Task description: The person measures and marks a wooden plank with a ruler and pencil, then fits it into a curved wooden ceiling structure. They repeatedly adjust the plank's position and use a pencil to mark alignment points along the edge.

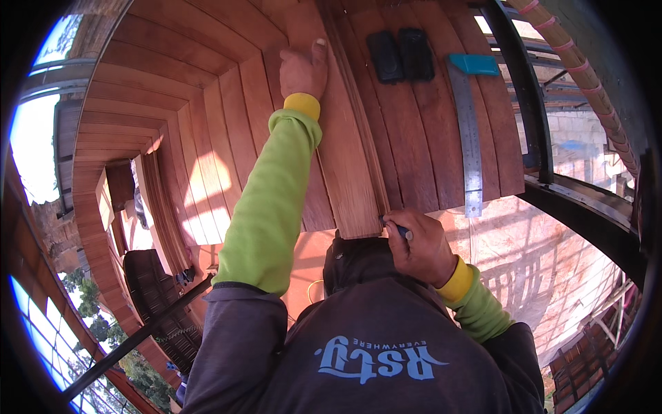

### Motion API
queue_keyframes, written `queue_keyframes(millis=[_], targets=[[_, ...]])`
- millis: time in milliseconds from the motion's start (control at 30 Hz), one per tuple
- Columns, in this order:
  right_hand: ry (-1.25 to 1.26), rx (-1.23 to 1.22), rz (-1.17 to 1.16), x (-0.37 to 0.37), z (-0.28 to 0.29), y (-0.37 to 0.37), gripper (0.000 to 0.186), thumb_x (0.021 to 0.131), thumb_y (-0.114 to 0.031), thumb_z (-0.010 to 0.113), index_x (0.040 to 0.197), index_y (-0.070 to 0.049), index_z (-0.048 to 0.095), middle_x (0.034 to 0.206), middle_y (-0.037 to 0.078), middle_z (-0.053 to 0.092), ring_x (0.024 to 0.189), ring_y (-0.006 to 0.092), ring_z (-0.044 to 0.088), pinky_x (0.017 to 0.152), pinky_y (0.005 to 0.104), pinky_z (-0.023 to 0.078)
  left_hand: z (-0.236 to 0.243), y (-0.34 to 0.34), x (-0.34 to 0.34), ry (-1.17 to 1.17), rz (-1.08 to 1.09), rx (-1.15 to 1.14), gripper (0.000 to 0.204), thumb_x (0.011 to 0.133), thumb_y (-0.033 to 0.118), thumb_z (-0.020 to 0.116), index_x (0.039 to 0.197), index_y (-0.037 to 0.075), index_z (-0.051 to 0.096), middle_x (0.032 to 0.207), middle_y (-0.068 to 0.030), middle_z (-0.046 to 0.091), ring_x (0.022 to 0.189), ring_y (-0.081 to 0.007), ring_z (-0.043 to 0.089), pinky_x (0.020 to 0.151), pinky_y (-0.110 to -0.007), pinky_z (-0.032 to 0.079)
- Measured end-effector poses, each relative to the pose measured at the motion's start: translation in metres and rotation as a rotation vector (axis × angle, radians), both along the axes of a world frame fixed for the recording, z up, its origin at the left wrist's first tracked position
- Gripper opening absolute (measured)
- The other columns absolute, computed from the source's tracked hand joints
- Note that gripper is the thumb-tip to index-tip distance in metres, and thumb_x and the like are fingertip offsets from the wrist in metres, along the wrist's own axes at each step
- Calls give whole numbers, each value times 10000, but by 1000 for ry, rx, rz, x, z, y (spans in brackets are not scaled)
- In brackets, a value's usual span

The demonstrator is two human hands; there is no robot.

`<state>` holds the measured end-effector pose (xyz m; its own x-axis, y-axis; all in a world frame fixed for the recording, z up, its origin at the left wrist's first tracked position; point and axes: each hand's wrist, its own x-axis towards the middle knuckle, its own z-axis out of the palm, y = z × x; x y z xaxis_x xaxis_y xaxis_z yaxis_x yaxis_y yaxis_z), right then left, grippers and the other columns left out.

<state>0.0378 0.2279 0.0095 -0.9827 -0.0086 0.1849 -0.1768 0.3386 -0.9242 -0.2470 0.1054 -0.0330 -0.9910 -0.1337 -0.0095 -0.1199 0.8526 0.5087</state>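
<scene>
A long wooden board lies on top of other narrow planks and points toward me. My left hand is closed at the board's far left edge, its thumb stretched along the top and its other fingers partly hidden. Close to my body, my right hand grips a small dark-blue, stick-like tool with a pale end. The tool is at the right corner of the board's near end; its tip is too small to make out. To the right, a try square with a teal handle lies on the planks.
Two black pad-like objects lie beside the square. Planks form a curved surface on the left, where a stack of boards stands. Dark metal beams run along the right. Below is a sunlit, reddish floor.
</scene>
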Motion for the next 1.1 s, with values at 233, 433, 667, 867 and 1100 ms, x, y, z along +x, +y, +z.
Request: queue_keyframes(millis=[233, 433, 667, 867, 1100], targets=[[20, 27, -48, -80, -11, 5, 143, 905, -144, 549, 898, -2, 542, 803, 202, 611, 719, 404, 608, 610, 458, 496, -7, 1, -5, 36, -23, 17, 784, 849, 619, 527, 1146, -99, 424, 1114, -344, 577, 1063, -466, 575, 912, -493, 465], [50, 50, -39, -89, -12, 7, 56, 864, -31, 594, 907, -2, 573, 762, 165, 599, 668, 334, 616, 594, 379, 484, -4, -2, -4, 34, -37, 31, 875, 839, 621, 535, 1255, -133, 381, 1161, -367, 548, 1101, -479, 548, 954, -480, 445], [22, 42, -21, 2, -8, 1, 123, 882, -132, 580, 935, -29, 539, 824, 147, 600, 716, 343, 620, 637, 421, 515, -2, -2, -2, 77, -65, 84, 872, 848, 591, 545, 1302, -130, 355, 1189, -377, 527, 1127, -489, 524, 974, -466, 430], [2, 59, -2, -26, -8, 3, 109, 884, -115, 574, 923, -17, 546, 818, 159, 605, 699, 353, 615, 622, 417, 508, 1, 0, 0, 68, -47, 76, 840, 862, 569, 539, 1282, -138, 369, 1190, -379, 525, 1131, -492, 518, 971, -468, 428], [198, -3, -114, -153, -22, 7, 186, 916, -152, 533, 860, 25, 531, 707, 229, 589, 690, 416, 598, 612, 477, 489, 2, 2, 1, 63, -60, 71, 823, 863, 583, 528, 1227, -144, 405, 1161, -380, 541, 1104, -497, 533, 952, -480, 434]])
